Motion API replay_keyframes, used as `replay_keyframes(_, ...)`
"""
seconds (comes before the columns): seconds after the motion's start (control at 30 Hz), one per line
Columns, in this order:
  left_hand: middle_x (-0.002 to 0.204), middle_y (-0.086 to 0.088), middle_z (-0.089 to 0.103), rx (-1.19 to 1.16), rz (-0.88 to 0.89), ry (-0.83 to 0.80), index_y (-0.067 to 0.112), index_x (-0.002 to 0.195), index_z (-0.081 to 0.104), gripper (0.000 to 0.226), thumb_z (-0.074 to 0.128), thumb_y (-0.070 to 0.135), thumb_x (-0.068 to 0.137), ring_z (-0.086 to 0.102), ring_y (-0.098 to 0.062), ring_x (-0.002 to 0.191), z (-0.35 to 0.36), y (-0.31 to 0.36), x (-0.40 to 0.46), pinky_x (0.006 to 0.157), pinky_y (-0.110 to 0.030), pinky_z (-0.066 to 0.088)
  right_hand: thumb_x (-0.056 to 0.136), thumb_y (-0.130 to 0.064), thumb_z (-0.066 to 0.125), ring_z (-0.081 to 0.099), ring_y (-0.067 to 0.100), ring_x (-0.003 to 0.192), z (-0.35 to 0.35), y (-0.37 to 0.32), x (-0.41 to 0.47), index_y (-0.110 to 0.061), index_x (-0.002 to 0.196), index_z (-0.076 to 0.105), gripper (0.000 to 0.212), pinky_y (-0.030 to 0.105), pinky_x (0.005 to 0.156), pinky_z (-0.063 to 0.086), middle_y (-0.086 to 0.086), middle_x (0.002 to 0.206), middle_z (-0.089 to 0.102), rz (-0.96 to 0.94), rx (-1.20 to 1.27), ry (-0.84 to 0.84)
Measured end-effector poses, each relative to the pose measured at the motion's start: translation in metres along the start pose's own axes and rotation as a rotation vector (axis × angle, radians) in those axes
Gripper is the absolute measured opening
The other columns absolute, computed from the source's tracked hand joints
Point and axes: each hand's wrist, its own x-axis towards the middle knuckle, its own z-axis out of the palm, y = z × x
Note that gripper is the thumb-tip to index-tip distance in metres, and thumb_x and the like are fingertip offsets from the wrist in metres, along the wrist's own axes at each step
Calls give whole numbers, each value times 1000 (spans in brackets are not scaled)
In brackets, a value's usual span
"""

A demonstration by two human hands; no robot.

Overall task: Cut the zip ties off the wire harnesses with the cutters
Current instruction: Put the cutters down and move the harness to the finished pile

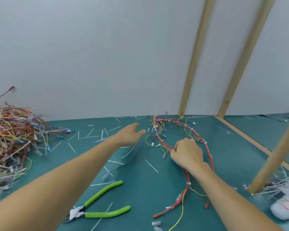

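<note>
A wire harness (208,152) of red, yellow and black wires with white zip ties loops across the green mat from the back wall toward me. My right hand (187,153) grips its red bundle near the middle of the loop. My left hand (131,133) reaches forward above the mat with fingers spread, holding nothing, just left of the harness's far end. The cutters (97,209), with bright green handles spread apart, lie on the mat near me, under my left forearm.
A big heap of loose wire harnesses (10,140) fills the left side. Cut white zip tie pieces (151,165) litter the mat. Wooden posts (272,157) stand at the right, with a pile of tie scraps and a white object (285,207) at one base.
</note>
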Motion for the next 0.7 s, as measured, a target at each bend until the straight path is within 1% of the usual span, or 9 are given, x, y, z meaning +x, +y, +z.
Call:
replay_keyframes(0.03, 156, -6, 41, 131, 19, 44, 13, 156, 31, 59, 45, 40, 105, 43, -24, 140, 4, -12, -4, 116, -35, 32, 92, -34, 56, 50, 30, 124, 2, -1, 5, -16, 117, 69, 33, 39, 93, 47, 6, 121, 61, 3, -43, -7)
replay_keyframes(0.1, 147, -6, 53, 230, 12, 10, 17, 147, 46, 48, 47, 38, 104, 50, -23, 134, 11, -34, -17, 110, -32, 39, 92, -37, 58, 46, 29, 128, 6, -16, 16, -16, 129, 58, 43, 41, 96, 45, 6, 129, 56, -13, 19, 60)
replay_keyframes(0.17, 136, -1, 56, 363, 17, 54, 24, 137, 55, 38, 48, 39, 102, 52, -21, 128, 17, -50, -34, 102, -34, 44, 97, -40, 58, 53, 30, 123, 11, -39, 30, -15, 130, 54, 42, 39, 86, 45, 7, 127, 57, -49, 143, 130)
replay_keyframes(0.23, 129, 3, 54, 432, 40, 176, 29, 131, 58, 33, 48, 39, 101, 51, -18, 124, 19, -62, -51, 94, -35, 46, 100, -42, 58, 61, 33, 116, 18, -60, 48, -13, 127, 54, 40, 38, 79, 43, 9, 122, 63, -41, 150, 84)
replay_keyframes(0.3, 116, 8, 55, 406, 40, 234, 31, 123, 60, 28, 49, 40, 99, 56, -17, 112, 15, -71, -66, 85, -32, 48, 101, -37, 59, 65, 35, 112, 27, -69, 62, -12, 121, 59, 32, 37, 78, 45, 11, 118, 69, -46, 58, 50)
replay_keyframes(0.37, 102, 12, 59, 385, 12, 225, 34, 115, 61, 21, 50, 41, 98, 61, -17, 100, 9, -83, -78, 77, -30, 45, 99, -23, 59, 67, 34, 108, 33, -71, 75, -13, 115, 64, 19, 35, 74, 43, 11, 114, 71, -55, -12, 58)
replay_keyframes(0.47, 89, 16, 64, 405, -24, 193, 37, 108, 61, 17, 50, 42, 96, 63, -17, 93, -2, -106, -91, 70, -29, 42, 92, -9, 58, 68, 34, 105, 29, -67, 88, -10, 113, 65, 23, 34, 72, 42, 12, 111, 71, -78, -82, 83)
replay_keyframes(0.6, 80, 15, 60, 373, -35, 210, 37, 114, 54, 17, 52, 39, 97, 57, -15, 83, -9, -134, -94, 67, -30, 39, 95, -10, 53, 71, 37, 103, 10, -42, 101, -3, 115, 60, 22, 37, 75, 49, 17, 109, 72, -46, -190, 236)
replay_keyframes(0.7, 81, 12, 60, 326, -27, 141, 35, 118, 49, 19, 50, 38, 100, 56, -16, 81, -10, -139, -89, 68, -31, 39, 96, -6, 52, 71, 34, 104, -6, -10, 109, -7, 120, 59, 25, 35, 79, 53, 13, 112, 73, -9, -406, 254)
